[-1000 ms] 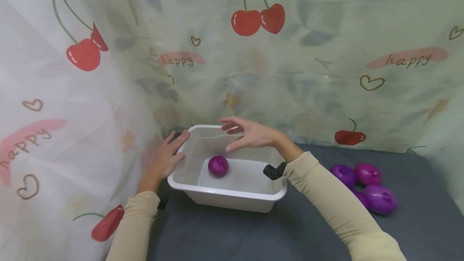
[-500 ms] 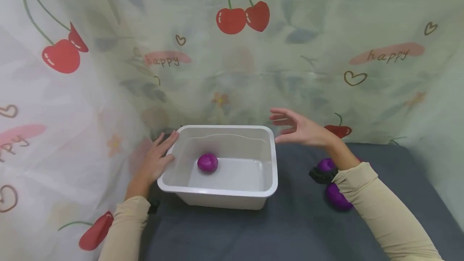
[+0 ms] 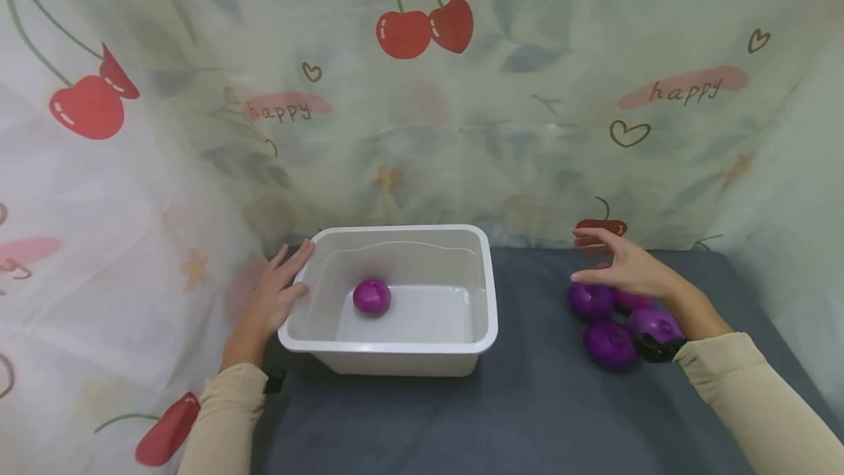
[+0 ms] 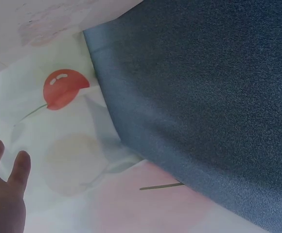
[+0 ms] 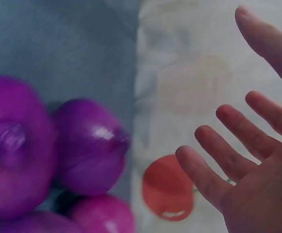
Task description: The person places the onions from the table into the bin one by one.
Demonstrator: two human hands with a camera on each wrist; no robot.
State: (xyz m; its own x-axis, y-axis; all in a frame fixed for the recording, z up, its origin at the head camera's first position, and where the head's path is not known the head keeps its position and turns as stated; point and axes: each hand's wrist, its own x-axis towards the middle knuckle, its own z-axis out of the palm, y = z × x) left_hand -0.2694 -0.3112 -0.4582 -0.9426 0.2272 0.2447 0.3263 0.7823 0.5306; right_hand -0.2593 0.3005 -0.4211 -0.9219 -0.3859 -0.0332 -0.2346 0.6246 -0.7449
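Note:
A white plastic tub (image 3: 389, 348) stands on the dark cloth with one purple onion (image 3: 372, 297) inside, left of its middle. My left hand (image 3: 270, 299) rests against the tub's left rim, fingers extended; the left wrist view catches only part of that hand (image 4: 5, 199) at its lower left. Over to the right, my right hand (image 3: 629, 267) hovers above a cluster of several purple onions (image 3: 610, 345), its fingers spread and holding nothing. The right wrist view shows the bare palm (image 5: 262, 194) beside the glossy onions (image 5: 90, 145), which sit close together.
Dark grey cloth (image 3: 527, 416) covers the table. A patterned curtain (image 3: 455, 167) with cherries and "happy" lettering rises along the back, and more of it hangs at the left (image 3: 125, 240). The cluster lies near the table's right side.
My right hand has moved from above the tub to the right, over the onion cluster. My left hand stays at the tub's rim. The head view has shifted slightly right.

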